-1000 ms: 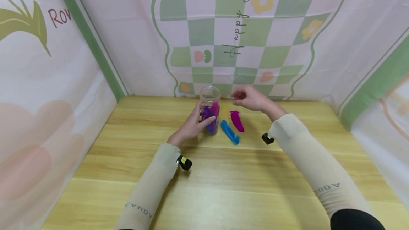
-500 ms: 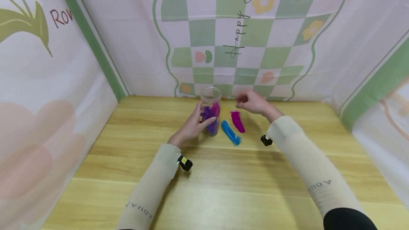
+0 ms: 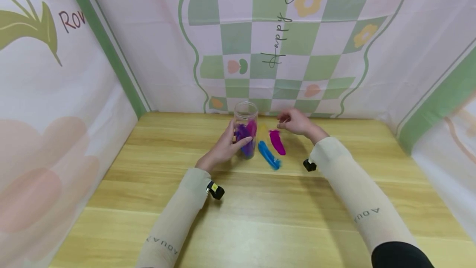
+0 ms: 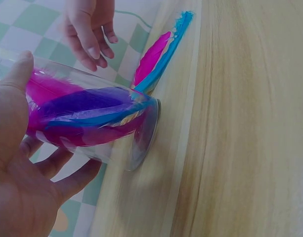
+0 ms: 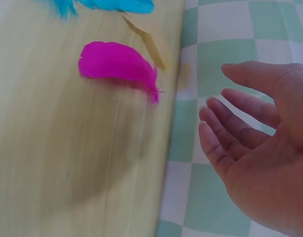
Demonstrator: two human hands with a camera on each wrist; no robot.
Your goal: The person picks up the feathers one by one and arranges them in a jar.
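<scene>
My left hand [image 3: 224, 147] grips a clear glass jar [image 3: 246, 113] round its side, thumb in front. Inside the jar are purple, pink and blue feathers [image 4: 87, 108]. To the jar's right a blue feather [image 3: 269, 155] and a magenta feather [image 3: 277, 142] lie on the table, and a pale yellow feather [image 3: 262, 130] lies behind the blue one. Above the table's back part, beyond the magenta feather, hovers my right hand [image 3: 296, 122]. In the right wrist view its fingers are loosely bent, with nothing between them and the thumb.
The wooden table [image 3: 260, 218] ends at a hanging cloth [image 3: 234, 36] with green checks and flowers. More printed cloth [image 3: 55, 94] hangs at the left side and at the right. A small black camera sits on each wrist.
My right hand has moved slightly right and down, nearer the magenta feather. My left hand keeps its grip on the jar, and the loose feathers lie as before.
</scene>
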